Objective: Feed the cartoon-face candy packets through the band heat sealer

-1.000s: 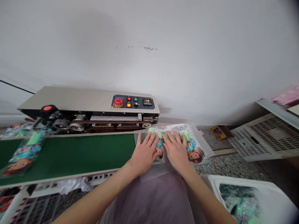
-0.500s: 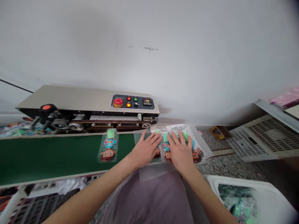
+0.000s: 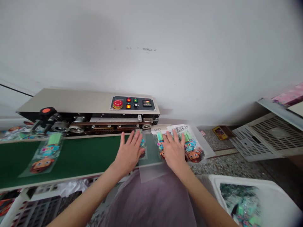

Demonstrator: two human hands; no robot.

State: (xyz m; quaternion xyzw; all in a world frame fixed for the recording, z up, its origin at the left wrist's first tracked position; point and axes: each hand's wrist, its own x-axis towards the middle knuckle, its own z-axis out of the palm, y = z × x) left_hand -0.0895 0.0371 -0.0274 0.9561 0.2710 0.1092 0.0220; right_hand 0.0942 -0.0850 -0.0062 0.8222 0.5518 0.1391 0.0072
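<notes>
My left hand [image 3: 129, 151] lies flat, fingers outstretched, over a clear printed packet [image 3: 142, 144] near the right end of the green conveyor belt [image 3: 94, 154]; most of that packet is hidden. With fingers spread, my right hand [image 3: 174, 149] rests on another packet [image 3: 159, 137] on a translucent plastic sheet [image 3: 152, 173]. Beside it is a pile of similar packets [image 3: 193, 148], each with green sticks and a cartoon face. Farther left on the belt lies a single packet [image 3: 48, 151], slightly tilted. Behind the belt stands a band sealing machine [image 3: 78, 101] with lit buttons.
A white bin [image 3: 272, 192] holding packets stands at the lower right. A plastic crate [image 3: 258, 138] and a small yellow box [image 3: 220, 133] are at the right. More packets [image 3: 14, 134] lie behind the belt's left end. Another crate [image 3: 35, 211] sits below the belt.
The single packet has travelled left along the belt. My left hand has moved left off the sheet with a packet under it; my right hand has shifted slightly left.
</notes>
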